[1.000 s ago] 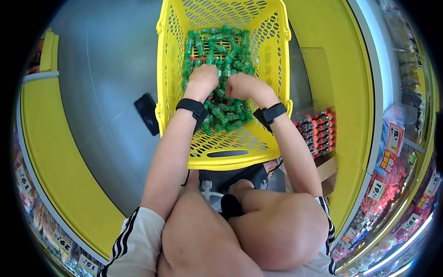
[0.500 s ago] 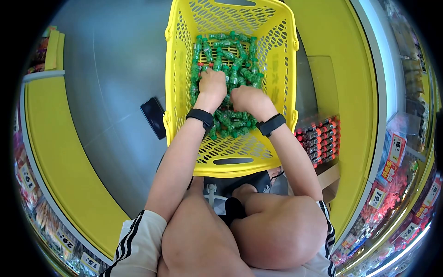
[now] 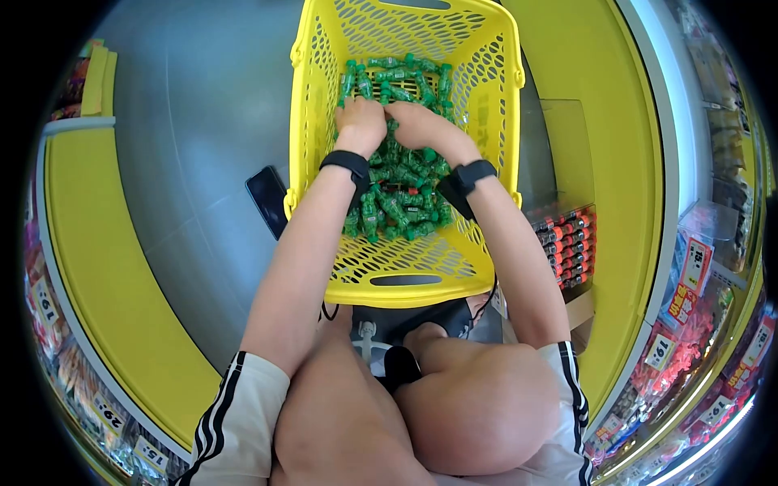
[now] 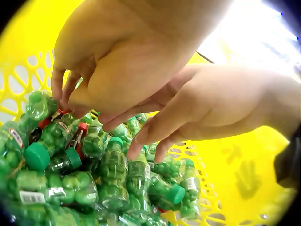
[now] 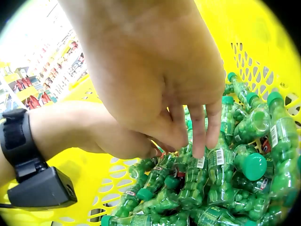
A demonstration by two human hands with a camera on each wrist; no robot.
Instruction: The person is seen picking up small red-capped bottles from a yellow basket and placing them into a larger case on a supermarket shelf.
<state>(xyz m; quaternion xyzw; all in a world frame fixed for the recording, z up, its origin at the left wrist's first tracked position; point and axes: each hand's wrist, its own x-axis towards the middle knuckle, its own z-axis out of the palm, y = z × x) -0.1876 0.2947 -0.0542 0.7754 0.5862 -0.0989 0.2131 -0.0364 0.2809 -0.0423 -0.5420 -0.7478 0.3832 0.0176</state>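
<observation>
Small green-capped bottles (image 3: 393, 212) filled with green balls lie heaped in a yellow shopping basket (image 3: 405, 293). Both hands are inside the basket, side by side over the heap. My left hand (image 3: 362, 125) reaches down at the heap's left side, its fingertips at a red bit (image 4: 61, 113) among the green bottles; I cannot tell whether it pinches anything. A dark bottle with a red cap (image 4: 83, 127) lies close by, partly buried. My right hand (image 5: 164, 80) has its fingers stretched down onto several bottles, its thumb side near the left hand.
A black phone (image 3: 266, 201) lies on the grey floor left of the basket. To the right stands a clear box of red-capped dark bottles (image 3: 571, 247), beside a yellow shelf base (image 3: 624, 202). Shelves with price tags (image 3: 660, 350) line both sides.
Both hands have moved farther up the basket and closer together, uncovering bottles in the middle. A red cap now shows among the nearer green bottles. The basket has shifted slightly right in view.
</observation>
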